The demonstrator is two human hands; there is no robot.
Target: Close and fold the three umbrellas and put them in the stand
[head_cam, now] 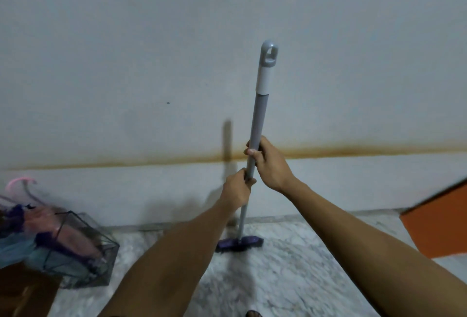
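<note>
Presently, both forearms reach forward over the marble floor (290,273). The left hand (237,190) is wrapped around the grey broom handle (256,124) low down; the right hand (267,162) clamps the same handle just above it, fingers curled round. The handle stands near upright, its purple brush head (240,242) resting on the floor near the wall (151,64). At far left, a wire-frame stand (83,251) sits on the floor by the wall. Inside it, folded umbrellas (50,228) lie tilted, pink, purple and blue, with curved handles sticking out; blur prevents a firm count. An orange panel (439,225) shows at right.
</note>
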